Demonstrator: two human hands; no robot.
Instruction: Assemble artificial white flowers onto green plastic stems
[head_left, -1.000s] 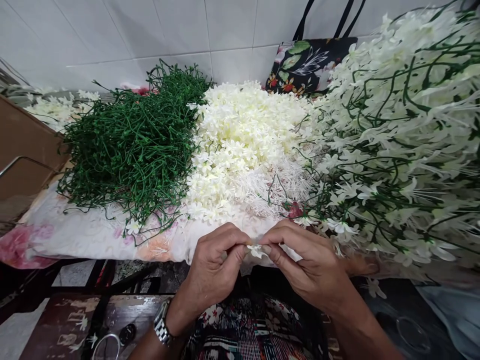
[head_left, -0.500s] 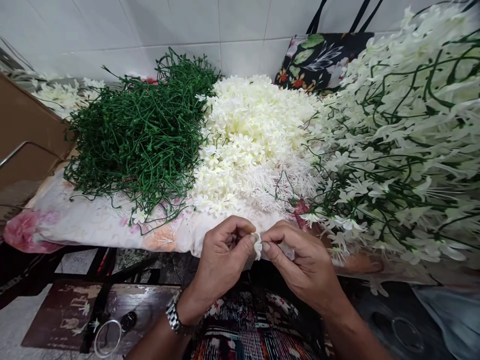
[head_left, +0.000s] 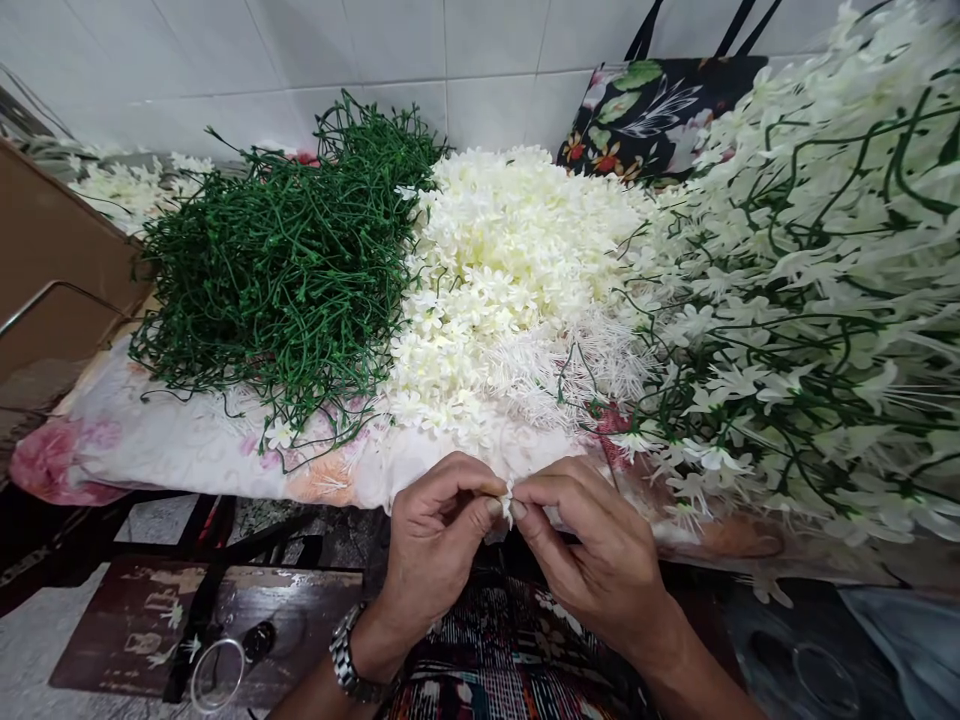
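A small white artificial flower (head_left: 508, 500) sits between my two hands, just over the front edge of the cloth-covered surface. My left hand (head_left: 446, 535) pinches it from the left with thumb and forefinger. From the other side, the thumb and forefinger of my right hand (head_left: 592, 550) close on it too; the fingertips hide much of the flower. Beyond my hands lies a heap of loose white flower heads (head_left: 517, 240). At that heap's front right are thin white stamens (head_left: 577, 360). A tangle of green plastic stems (head_left: 277, 270) fills the left.
A tall pile of white flowers on green stems (head_left: 810, 330) rises at the right. A cardboard box (head_left: 60, 270) stands at the left, and a dark floral bag (head_left: 660, 115) leans against the tiled wall. Below left is a brown wooden board (head_left: 300, 610) with a clear round cup (head_left: 217, 675).
My hands have shifted slightly down and left and drawn closer together. Less of the white flower shows between my fingertips. The view has moved a little.
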